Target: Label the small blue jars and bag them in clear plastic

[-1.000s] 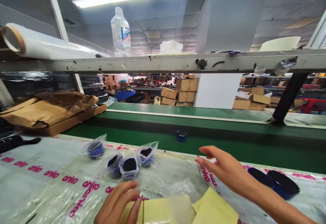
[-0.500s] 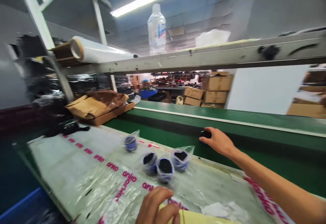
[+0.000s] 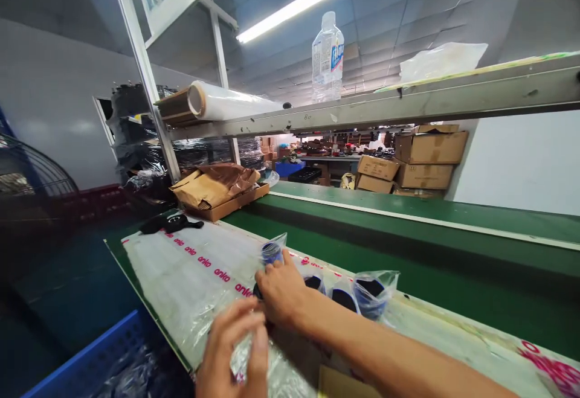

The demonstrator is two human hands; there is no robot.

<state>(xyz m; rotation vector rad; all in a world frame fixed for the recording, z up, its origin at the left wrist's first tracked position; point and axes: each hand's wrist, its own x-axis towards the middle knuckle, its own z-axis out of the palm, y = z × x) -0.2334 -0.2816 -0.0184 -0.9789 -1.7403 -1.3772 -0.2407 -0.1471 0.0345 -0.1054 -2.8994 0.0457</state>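
- Four bagged blue cups (image 3: 371,296) sit on the one worktop (image 3: 181,265), three grouped and one farther left.
- One right hand (image 3: 281,286) reaches just beside that lone cup, its fingers bent down over one dark thing (image 3: 257,291), mostly hidden; whether they clamp it, I cannot tell.
- One left hand (image 3: 235,349) hovers nearer, thumb and fingers apart, holding nothing.
- One clear bottle (image 3: 328,60) stands on the shelf (image 3: 362,108).
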